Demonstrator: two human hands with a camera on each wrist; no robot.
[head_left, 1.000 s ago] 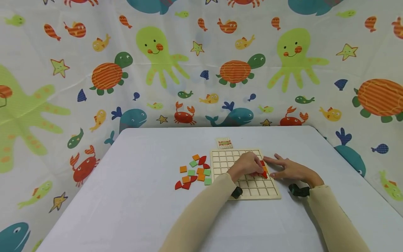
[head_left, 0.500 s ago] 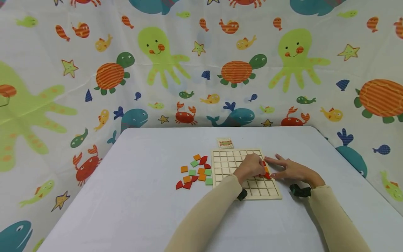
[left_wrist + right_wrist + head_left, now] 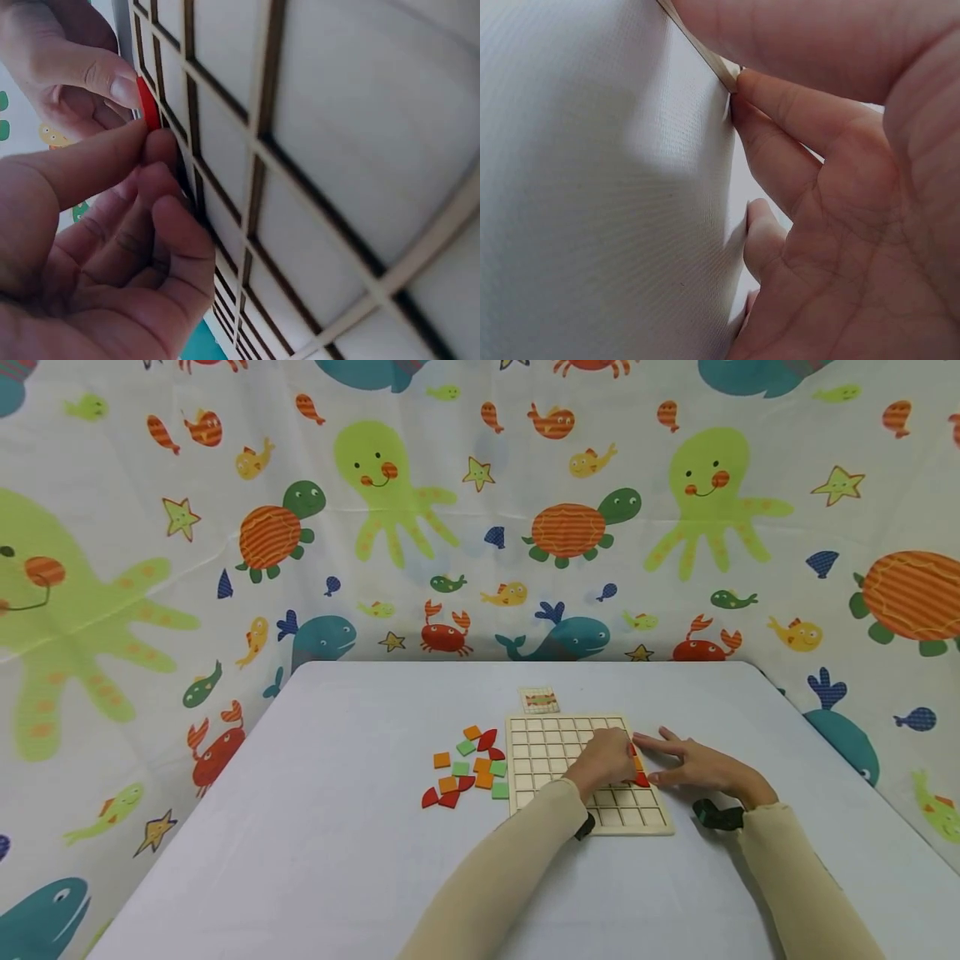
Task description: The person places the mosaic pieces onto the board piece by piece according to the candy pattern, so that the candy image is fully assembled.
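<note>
A light wooden grid board (image 3: pixel 528 764) lies on the white table, with my left hand (image 3: pixel 609 757) reaching over it to the right-hand column. There, its thumb and index finger pinch a red curved-edge tile (image 3: pixel 148 103) low against the grid. An orange tile (image 3: pixel 639 763) and more red sit in that same column, partly covered by my fingers. My right hand (image 3: pixel 705 770) lies along the board's right side with fingers extended. Its fingers and thumb touch the board edge (image 3: pixel 705 52) in the right wrist view, and its thumb tip is right beside the red tile in the left wrist view.
Left of the board, loose orange (image 3: pixel 442 760), green (image 3: pixel 500 791) and red (image 3: pixel 430 797) tiles are scattered. A small pattern card (image 3: pixel 540 701) lies behind the board's far edge. A sea-animal cloth (image 3: pixel 480 527) hangs behind the table.
My left hand has shifted slightly right and flattened over the right-hand column, the red tile moving down into line with the orange one. My right hand stays at the board's edge.
</note>
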